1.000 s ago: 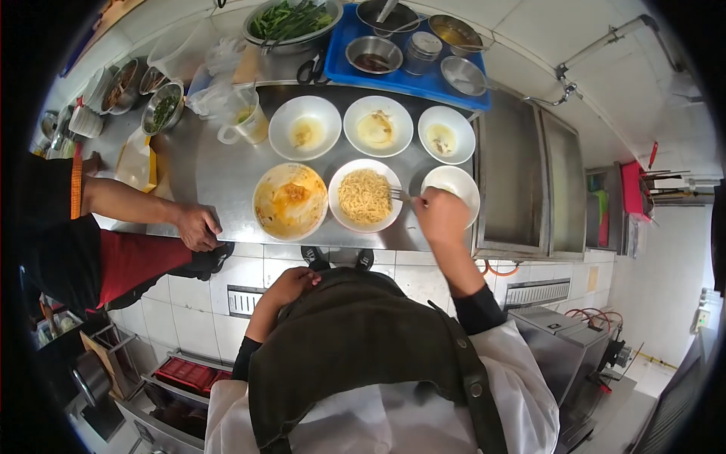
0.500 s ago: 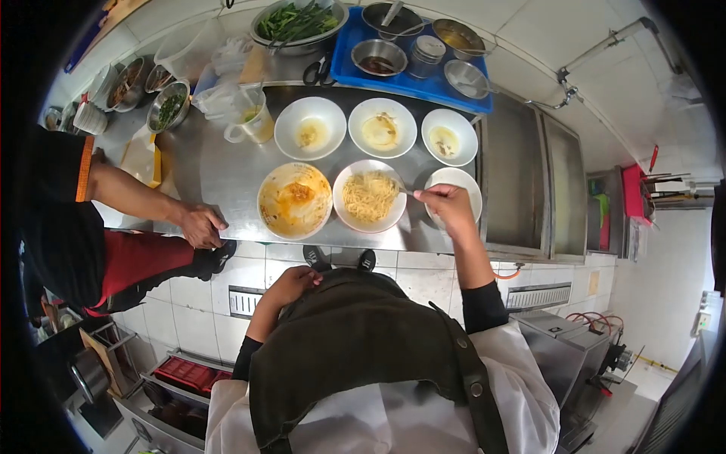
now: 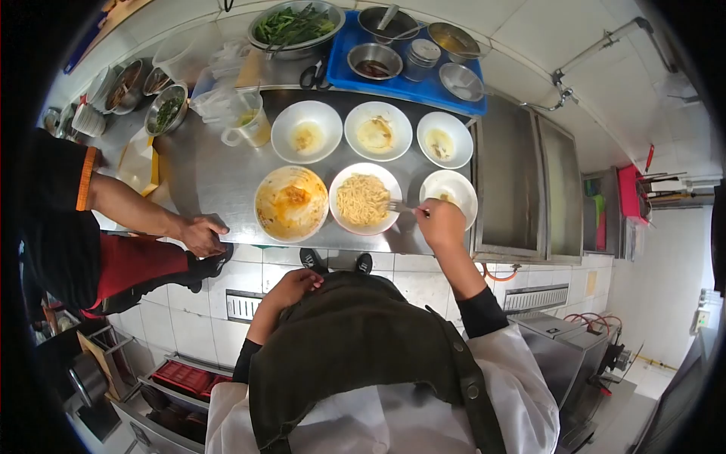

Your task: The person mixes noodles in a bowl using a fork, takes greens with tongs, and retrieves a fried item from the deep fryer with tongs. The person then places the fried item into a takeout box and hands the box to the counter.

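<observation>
Head view shows us the right hand, its fingers closed on the handle of a fork, tines at the right edge of the noodles. These noodles fill a white bowl at mid-frame on the steel worktop, just beside a sauce-smeared bowl. Our left hand rests by the dark apron, lower in the frame, fingers half curled; we cannot tell whether they grasp anything. Pale marks on the shoes are too small for us to read. Half a second ago the tines were buried among the noodles; now they show, and our right hand sits lower in the frame.
</observation>
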`<action>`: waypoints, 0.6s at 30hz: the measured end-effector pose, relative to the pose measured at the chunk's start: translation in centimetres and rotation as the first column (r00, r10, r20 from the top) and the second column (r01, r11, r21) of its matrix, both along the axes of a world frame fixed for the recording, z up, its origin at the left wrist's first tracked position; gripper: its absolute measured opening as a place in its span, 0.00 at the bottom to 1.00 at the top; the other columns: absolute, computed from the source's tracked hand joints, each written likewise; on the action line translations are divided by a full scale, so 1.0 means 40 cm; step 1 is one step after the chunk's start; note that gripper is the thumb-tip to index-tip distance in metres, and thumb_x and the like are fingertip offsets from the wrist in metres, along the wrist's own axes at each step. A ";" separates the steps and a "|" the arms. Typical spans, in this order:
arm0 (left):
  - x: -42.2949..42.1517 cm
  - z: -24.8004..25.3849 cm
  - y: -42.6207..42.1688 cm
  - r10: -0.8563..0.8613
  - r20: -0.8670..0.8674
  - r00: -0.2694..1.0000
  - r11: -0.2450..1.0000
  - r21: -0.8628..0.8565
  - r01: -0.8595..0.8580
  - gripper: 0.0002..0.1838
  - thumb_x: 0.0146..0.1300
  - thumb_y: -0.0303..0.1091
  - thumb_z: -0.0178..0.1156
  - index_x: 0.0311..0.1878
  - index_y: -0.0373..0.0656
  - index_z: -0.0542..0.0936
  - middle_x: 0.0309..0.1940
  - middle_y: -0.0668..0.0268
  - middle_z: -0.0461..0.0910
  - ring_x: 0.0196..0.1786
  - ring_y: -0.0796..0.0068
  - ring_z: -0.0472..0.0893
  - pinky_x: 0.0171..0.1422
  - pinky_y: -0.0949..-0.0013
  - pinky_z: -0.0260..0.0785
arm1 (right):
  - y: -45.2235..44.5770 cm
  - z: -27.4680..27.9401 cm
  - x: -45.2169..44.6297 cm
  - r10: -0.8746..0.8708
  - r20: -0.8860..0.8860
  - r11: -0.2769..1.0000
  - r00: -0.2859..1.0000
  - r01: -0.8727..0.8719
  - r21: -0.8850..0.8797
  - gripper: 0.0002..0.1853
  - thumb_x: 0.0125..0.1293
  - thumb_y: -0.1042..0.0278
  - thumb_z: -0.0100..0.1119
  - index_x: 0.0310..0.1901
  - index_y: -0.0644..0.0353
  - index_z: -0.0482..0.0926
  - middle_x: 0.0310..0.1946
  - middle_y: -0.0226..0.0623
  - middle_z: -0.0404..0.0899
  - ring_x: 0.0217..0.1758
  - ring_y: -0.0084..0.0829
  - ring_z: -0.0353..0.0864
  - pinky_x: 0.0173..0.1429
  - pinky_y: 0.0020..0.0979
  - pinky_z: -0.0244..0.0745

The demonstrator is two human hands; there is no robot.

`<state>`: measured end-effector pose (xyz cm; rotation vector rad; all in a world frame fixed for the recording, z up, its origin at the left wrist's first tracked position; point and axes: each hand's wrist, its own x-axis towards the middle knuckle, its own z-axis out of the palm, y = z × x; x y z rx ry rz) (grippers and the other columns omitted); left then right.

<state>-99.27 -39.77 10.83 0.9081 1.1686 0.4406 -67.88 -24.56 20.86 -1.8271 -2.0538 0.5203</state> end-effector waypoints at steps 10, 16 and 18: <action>0.195 -0.021 0.157 0.315 0.225 0.922 0.938 -0.218 -0.268 0.34 0.64 0.32 0.57 0.66 0.42 0.49 0.50 0.57 0.73 0.49 0.67 0.77 0.51 0.61 0.73 | 0.007 -0.095 -0.078 0.080 0.097 0.977 0.992 -0.097 0.188 0.06 0.52 0.65 0.62 0.22 0.56 0.78 0.23 0.39 0.79 0.26 0.42 0.79 0.29 0.39 0.73; 0.283 -0.028 0.219 0.494 0.380 0.782 0.866 -0.291 -0.406 0.33 0.66 0.28 0.48 0.68 0.56 0.43 0.58 0.57 0.68 0.53 0.62 0.76 0.53 0.57 0.73 | 0.011 0.038 -0.029 0.045 0.109 0.971 0.993 -0.069 0.229 0.06 0.52 0.66 0.62 0.22 0.55 0.78 0.23 0.38 0.79 0.27 0.41 0.79 0.30 0.40 0.72; 0.288 -0.044 0.223 0.512 0.462 0.724 0.858 -0.309 -0.410 0.33 0.65 0.26 0.46 0.68 0.56 0.42 0.59 0.56 0.67 0.53 0.60 0.76 0.54 0.55 0.73 | 0.009 0.097 -0.026 0.023 0.165 0.976 0.986 -0.058 0.209 0.05 0.50 0.65 0.65 0.25 0.56 0.82 0.22 0.39 0.80 0.25 0.41 0.80 0.29 0.37 0.72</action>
